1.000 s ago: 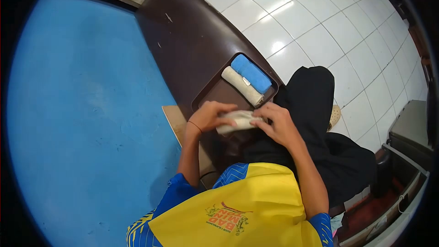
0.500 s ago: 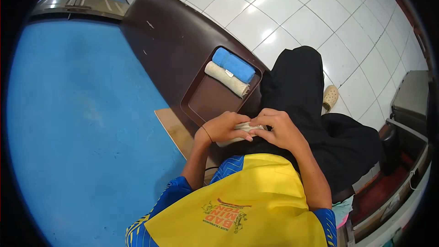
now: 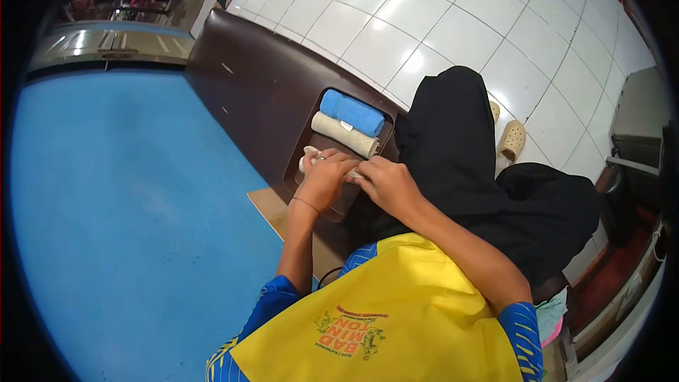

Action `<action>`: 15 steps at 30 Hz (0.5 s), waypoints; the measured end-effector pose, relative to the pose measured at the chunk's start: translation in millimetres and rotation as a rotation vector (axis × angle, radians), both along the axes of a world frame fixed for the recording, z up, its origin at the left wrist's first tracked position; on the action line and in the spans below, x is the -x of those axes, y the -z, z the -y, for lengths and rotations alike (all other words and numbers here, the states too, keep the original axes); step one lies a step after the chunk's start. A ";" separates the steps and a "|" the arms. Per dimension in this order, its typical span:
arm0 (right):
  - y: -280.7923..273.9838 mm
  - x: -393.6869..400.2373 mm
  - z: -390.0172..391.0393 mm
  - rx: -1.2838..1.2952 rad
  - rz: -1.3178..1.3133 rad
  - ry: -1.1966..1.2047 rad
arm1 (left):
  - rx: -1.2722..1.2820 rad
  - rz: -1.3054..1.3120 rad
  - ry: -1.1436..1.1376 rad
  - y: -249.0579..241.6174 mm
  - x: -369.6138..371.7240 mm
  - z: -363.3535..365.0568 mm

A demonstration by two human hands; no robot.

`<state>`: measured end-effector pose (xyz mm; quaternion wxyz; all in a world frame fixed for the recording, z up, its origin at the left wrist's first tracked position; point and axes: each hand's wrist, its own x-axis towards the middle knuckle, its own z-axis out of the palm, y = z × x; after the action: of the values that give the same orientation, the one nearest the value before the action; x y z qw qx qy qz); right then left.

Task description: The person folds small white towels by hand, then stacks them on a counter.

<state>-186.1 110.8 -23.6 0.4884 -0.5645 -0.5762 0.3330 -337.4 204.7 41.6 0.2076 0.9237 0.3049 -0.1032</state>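
My left hand and my right hand are closed on a rolled white cloth. One end of it sticks out past my left fingers, while most of the roll is hidden under both hands. They are over the near part of a brown tray. In the far part of that tray lie a rolled blue towel and, beside it, a rolled beige towel with a small white tag.
The tray rests on a dark brown padded bench. Left of it is a blue surface, with a wooden board at its edge. My black-clad leg is right of the tray. Beige clogs stand on the white tiled floor.
Both hands have moved from my lap forward and left, carrying the rolled cloth over the tray. The blue and beige towels remain in the tray.
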 end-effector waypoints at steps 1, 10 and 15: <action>0.5 4.1 -6.4 0.004 0.033 0.000 | -0.025 -0.042 -0.036 0.6 3.9 -2.7; 23.2 20.6 -16.2 -0.086 0.114 0.031 | -0.023 -0.051 -0.054 26.5 21.4 -18.7; 33.6 13.7 -19.3 -0.108 0.326 0.164 | -0.117 -0.134 -0.042 47.5 7.1 -20.1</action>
<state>-199.8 130.1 -57.2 0.4437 -0.6290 -0.6167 0.1648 -344.5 224.8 -5.9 0.1344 0.9187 0.3429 -0.1426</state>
